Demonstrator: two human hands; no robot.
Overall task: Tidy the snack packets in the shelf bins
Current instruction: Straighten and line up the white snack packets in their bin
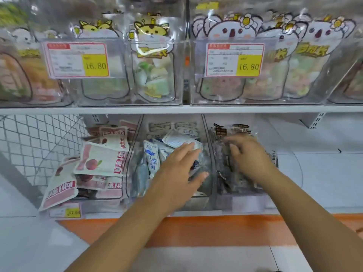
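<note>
Blue-white packets [152, 160] fill the middle bin [205, 186] on the lower shelf [324, 173]. Left hand [176, 173] rests flat on them, fingers straight. Right hand [249, 154] is on dark packets [222, 134] in the right bin [245, 203], blurred, grip unclear. Pink packets [98, 160] spill from the left bin [106, 205].

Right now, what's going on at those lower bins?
A person works the clear bins on the lower shelf with both hands. The left hand lies flat on blue-and-white packets in the middle bin. The right hand is among dark packets in the right bin, too blurred to tell any grip. Pink-and-white packets in the left bin spill over its front.
</note>
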